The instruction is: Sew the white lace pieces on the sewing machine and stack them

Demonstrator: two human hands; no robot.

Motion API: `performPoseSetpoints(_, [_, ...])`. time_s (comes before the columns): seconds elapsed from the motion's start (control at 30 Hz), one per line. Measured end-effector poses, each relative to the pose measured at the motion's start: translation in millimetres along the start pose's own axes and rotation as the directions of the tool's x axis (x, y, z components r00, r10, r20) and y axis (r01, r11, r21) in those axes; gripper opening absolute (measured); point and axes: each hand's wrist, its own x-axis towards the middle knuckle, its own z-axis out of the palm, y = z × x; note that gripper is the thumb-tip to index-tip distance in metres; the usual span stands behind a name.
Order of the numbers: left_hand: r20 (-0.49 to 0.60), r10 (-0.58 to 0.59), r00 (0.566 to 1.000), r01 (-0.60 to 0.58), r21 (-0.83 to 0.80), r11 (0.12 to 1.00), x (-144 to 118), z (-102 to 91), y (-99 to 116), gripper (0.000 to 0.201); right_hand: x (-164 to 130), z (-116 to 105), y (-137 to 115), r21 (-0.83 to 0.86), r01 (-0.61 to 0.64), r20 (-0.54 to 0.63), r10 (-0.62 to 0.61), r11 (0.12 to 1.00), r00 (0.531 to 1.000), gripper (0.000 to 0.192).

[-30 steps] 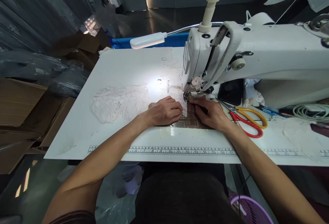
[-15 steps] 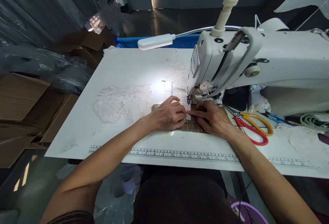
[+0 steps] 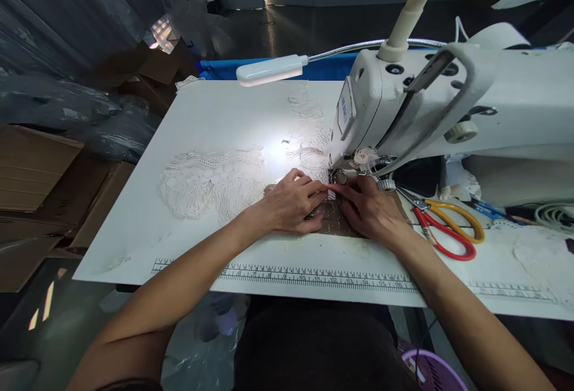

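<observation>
A white sewing machine (image 3: 359,101) stands on the right, its presser foot (image 3: 339,176) down near the work. White lace (image 3: 330,195) lies at the foot over a brown, lined strip (image 3: 334,220) on the table. My left hand (image 3: 298,202) is curled at the left of the lace, its fingertips closed on the edge; the exact grip is partly hidden. From the right, my right hand (image 3: 370,208) rests on the brown strip with its index finger stretched to the lace, thumb apart. Both index fingertips nearly meet just in front of the foot.
More white lace (image 3: 210,185) spreads across the left of the table. Red-and-yellow scissors (image 3: 442,223) lie right of my right hand. A lamp (image 3: 271,70) hangs above. A printed ruler (image 3: 305,274) runs along the front edge, and cardboard boxes (image 3: 40,167) stand left.
The view has shifted slightly, so the machine appears farther right. My left hand's fingers have spread a little from its thumb; my right index fingertip is closer to the presser foot.
</observation>
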Motion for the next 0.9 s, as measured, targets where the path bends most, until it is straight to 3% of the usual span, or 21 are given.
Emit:
performPoseSetpoints(0.23, [0.009,0.004,1.0,-0.004,0.019,1.0,1,2.6,-2,0.037,-6,0,4,0.151,0.085,-0.036,-0.081,0.985,0.996,0.038])
performPoseSetpoints(0.63, [0.019,-0.062,0.998,0.062,0.021,0.998,6,4.0,-5,0.042,2,-1,-5,0.019,0.021,0.024,-0.022,1.0,0.999,0.04])
performPoseSetpoints(0.77, [0.02,-0.072,0.997,0.071,0.02,0.997,7,5.9,-7,0.048,2,-12,7,0.216,-0.023,0.04,0.015,0.976,0.999,0.041])
performPoseSetpoints(0.9, [0.014,-0.089,0.996,0.089,0.018,0.996,7,7.6,-9,0.053,4,-27,23,0.496,-0.143,0.162,0.071,0.857,0.984,0.036])
